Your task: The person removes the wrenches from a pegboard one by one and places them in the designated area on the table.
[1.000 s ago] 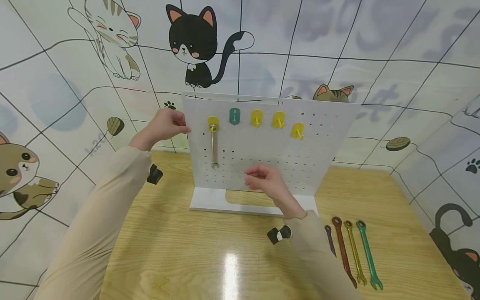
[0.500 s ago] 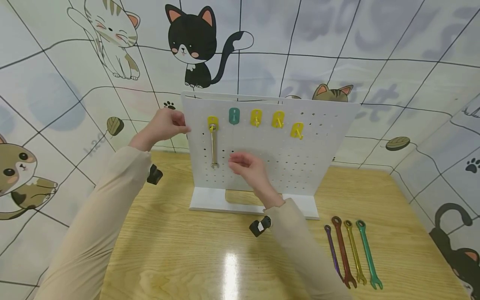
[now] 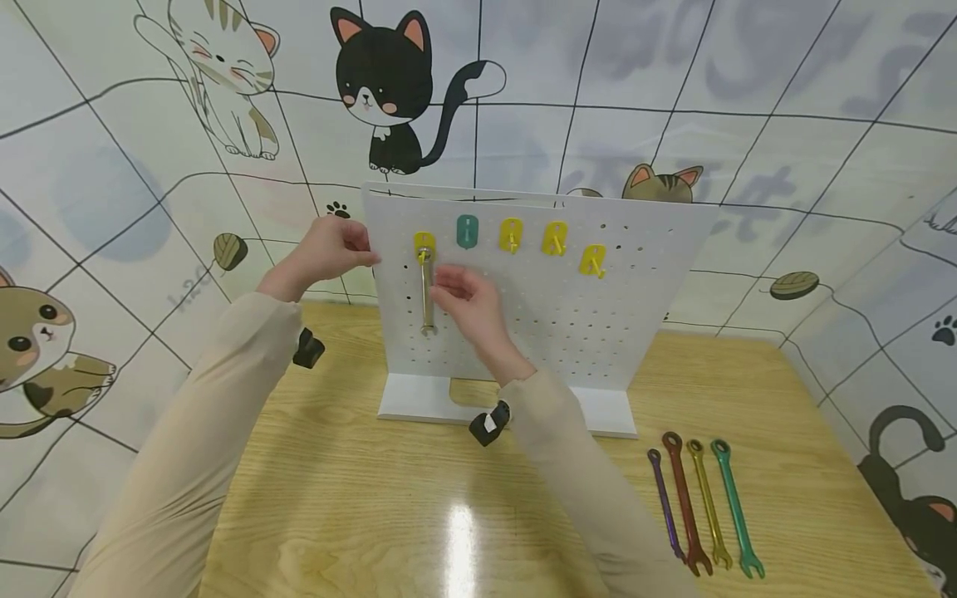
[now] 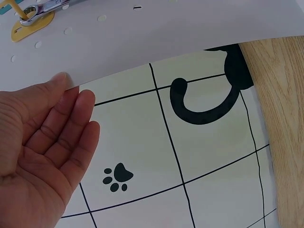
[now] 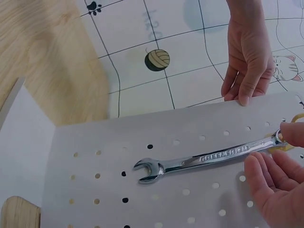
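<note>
A silver combination wrench (image 3: 427, 299) hangs upright from a yellow hook (image 3: 424, 238) at the left of a white pegboard (image 3: 643, 307). My left hand (image 3: 332, 247) pinches the board's left edge; in the left wrist view the thumb (image 4: 61, 81) lies on the front and the fingertips are behind the edge. Beside the wrench is my right hand (image 3: 478, 316), fingers loosely bent. In the right wrist view its thumb and fingers stand apart on either side of the wrench (image 5: 204, 159) near the ring end; whether they touch it I cannot tell.
A teal hook (image 3: 467, 232) and several yellow hooks (image 3: 555, 238) line the board's upper part. Purple (image 3: 664, 502), red-brown (image 3: 685, 502), gold (image 3: 709, 507) and green (image 3: 737, 507) wrenches lie on the wooden table (image 3: 336, 498) at right. Behind is a cat-patterned backdrop (image 3: 538, 66).
My right hand has moved left and up across the board, from its lower middle to beside the hanging wrench. The left hand has stayed at the board's edge.
</note>
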{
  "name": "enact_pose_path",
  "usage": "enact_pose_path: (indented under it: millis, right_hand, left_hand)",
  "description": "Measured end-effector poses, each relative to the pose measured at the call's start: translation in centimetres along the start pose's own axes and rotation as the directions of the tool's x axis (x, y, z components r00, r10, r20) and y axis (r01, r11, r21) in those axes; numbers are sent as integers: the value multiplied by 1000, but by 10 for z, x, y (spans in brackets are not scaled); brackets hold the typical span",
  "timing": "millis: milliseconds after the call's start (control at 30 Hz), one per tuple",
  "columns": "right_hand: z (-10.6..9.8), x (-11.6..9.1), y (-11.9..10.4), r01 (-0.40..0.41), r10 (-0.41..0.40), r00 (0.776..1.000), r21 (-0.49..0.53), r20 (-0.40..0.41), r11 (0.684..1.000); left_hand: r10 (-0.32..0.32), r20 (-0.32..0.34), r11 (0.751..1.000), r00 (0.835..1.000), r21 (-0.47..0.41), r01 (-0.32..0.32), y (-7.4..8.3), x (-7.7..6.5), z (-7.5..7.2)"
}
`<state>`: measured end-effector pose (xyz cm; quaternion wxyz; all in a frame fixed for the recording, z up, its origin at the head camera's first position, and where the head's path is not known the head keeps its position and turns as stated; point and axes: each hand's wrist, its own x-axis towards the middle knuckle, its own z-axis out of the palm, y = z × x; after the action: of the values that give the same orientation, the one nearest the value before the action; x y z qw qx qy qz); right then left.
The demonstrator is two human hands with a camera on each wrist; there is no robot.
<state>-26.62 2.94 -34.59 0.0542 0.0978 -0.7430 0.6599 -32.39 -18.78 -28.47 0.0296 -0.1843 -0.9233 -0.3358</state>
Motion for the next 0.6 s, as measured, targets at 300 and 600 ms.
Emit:
enact_pose_path:
  millis: [300, 600]
  right_hand:
    - [8, 8, -12, -30, 30, 999, 1, -30, 1000]
    - [15, 11, -11, -142, 144, 989, 42, -29, 989]
  left_hand:
    - [8, -12, 1000, 1000, 11, -8, 1, -1, 1]
    - [-7, 0, 1000, 1000, 4, 7, 2, -3, 1]
